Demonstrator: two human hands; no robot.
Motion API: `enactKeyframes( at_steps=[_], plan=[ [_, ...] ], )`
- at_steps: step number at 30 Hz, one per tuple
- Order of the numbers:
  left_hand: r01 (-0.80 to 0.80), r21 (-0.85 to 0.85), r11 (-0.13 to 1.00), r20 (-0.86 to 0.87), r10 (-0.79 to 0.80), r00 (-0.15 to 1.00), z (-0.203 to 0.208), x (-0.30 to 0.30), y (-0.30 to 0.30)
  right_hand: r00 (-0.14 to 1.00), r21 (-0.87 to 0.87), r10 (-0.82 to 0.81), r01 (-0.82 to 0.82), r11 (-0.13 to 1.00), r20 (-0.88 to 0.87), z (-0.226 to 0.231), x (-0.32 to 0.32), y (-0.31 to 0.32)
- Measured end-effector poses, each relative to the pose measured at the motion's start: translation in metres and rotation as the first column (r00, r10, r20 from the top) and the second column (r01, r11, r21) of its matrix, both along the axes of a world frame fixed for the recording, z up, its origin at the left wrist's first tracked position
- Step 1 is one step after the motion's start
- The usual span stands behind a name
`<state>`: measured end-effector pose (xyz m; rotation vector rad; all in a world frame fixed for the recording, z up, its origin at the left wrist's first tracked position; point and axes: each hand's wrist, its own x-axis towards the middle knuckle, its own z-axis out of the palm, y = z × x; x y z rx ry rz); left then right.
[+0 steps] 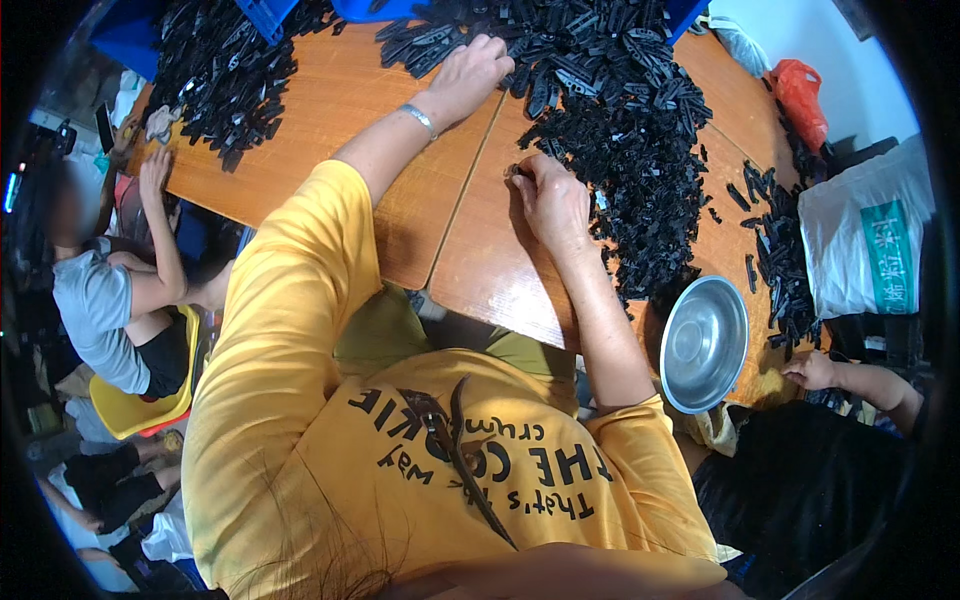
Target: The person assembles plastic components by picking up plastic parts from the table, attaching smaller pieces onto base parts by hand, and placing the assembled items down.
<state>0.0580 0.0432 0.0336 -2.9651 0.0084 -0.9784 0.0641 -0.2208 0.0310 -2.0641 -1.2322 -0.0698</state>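
Note:
My left hand (474,76) reaches out to the near edge of a heap of long black plastic parts (620,50). Its fingers are curled down among the parts, and whatever they grip is hidden beneath them. Closer to me, above the bare wood, my right hand (552,205) is closed in a pinch. A small black plastic part (516,173) shows at its fingertips. Just right of that hand lies a heap of smaller black plastic parts (640,190).
A metal bowl (705,345) stands at the wooden table's (400,230) right edge. Another black heap (215,85) lies far left. Beyond the bowl are loose parts (775,250), a white sack (865,235) and a co-worker's hand (812,371). Another person (110,300) sits left.

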Motion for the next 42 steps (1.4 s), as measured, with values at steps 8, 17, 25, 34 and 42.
enactKeyframes(
  at_steps=[8,17,25,34,42],
  plan=[
    [-0.144,-0.415,0.899,-0.180,0.074,0.981,-0.007,-0.092,-0.050,0.983,0.017,-0.021,0.025,1.000,-0.183,0.009,-0.021,-0.006],
    [-0.087,-0.435,0.896,0.052,0.122,0.991,-0.028,-0.139,-0.065,0.995,0.112,0.048,-0.038,0.993,-0.087,0.012,-0.031,-0.003],
    [-0.179,-0.532,0.828,-0.116,0.138,0.984,-0.010,-0.148,-0.073,0.997,0.255,0.072,-0.075,0.964,0.020,0.019,-0.037,-0.005],
    [0.096,-0.951,0.294,0.060,-0.131,0.990,0.028,-0.149,-0.102,0.987,0.461,0.143,-0.163,0.872,0.079,0.032,-0.038,-0.003],
    [0.137,-0.985,0.100,0.113,-0.220,0.969,0.031,-0.152,-0.105,0.982,0.439,0.148,-0.186,0.879,0.119,0.030,-0.037,-0.011]
  ],
)
